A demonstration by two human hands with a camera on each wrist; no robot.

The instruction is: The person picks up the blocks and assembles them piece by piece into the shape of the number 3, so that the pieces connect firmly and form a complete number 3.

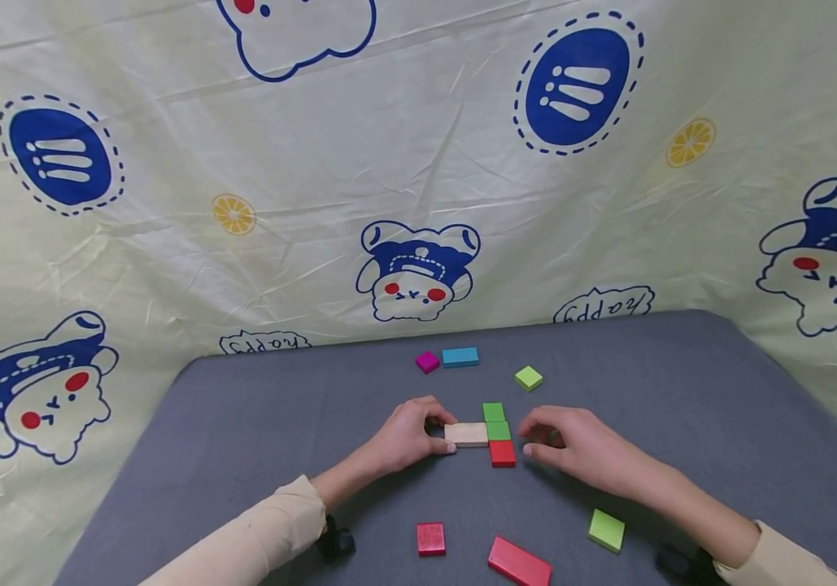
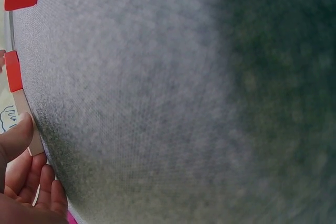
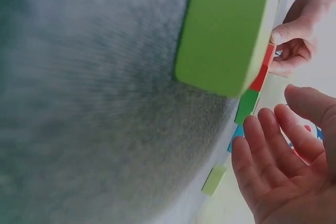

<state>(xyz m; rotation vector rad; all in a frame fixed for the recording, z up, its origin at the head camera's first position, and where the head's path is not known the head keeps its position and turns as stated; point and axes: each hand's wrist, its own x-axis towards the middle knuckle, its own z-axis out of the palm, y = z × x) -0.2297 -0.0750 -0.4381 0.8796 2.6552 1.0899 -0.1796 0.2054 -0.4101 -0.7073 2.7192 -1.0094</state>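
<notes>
On the grey table a plain wooden block [image 1: 466, 435] lies flat, its right end against a column of small blocks. That column has two green blocks [image 1: 497, 430] and a red block [image 1: 502, 453] at the near end. My left hand [image 1: 409, 435] pinches the wooden block's left end between thumb and fingers, and the left wrist view shows the thumb [image 2: 18, 135] on it. Just right of the column is my right hand [image 1: 572, 443], apart from the blocks, its fingers loosely bent around nothing. The right wrist view shows its bare palm [image 3: 294, 192].
Behind the hands lie a magenta block [image 1: 428, 362], a blue block [image 1: 459, 357] and a yellow-green block [image 1: 529, 378]. Nearer are a red square block [image 1: 430, 539], a longer red block [image 1: 520, 561] and another yellow-green block [image 1: 606, 531]. A printed curtain [image 1: 316, 163] hangs behind the table.
</notes>
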